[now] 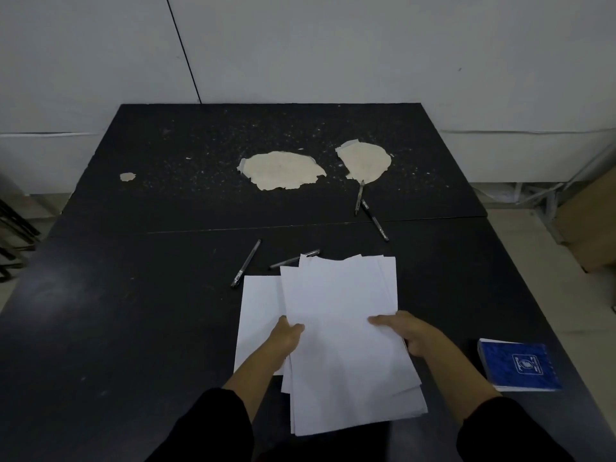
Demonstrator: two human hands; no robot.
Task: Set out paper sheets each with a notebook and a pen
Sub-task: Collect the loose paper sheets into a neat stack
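A loose stack of white paper sheets point(343, 335) is held over the near middle of the black table point(133, 295). My left hand point(286, 338) grips its left edge and my right hand point(403, 331) grips its right edge. One separate sheet point(258, 315) lies flat on the table under the stack's left side. A blue notebook point(520, 368) lies to the right near the table's edge. Several black pens lie beyond the paper: one point(246, 263) left of the stack, one point(295, 259) partly hidden behind the sheets, two point(375, 220) further back right.
The table top has two large pale patches point(283, 170) where the surface has peeled, and a small one point(127, 176) at the left. A white wall stands behind the table. A cardboard box point(590, 221) sits on the floor at the right.
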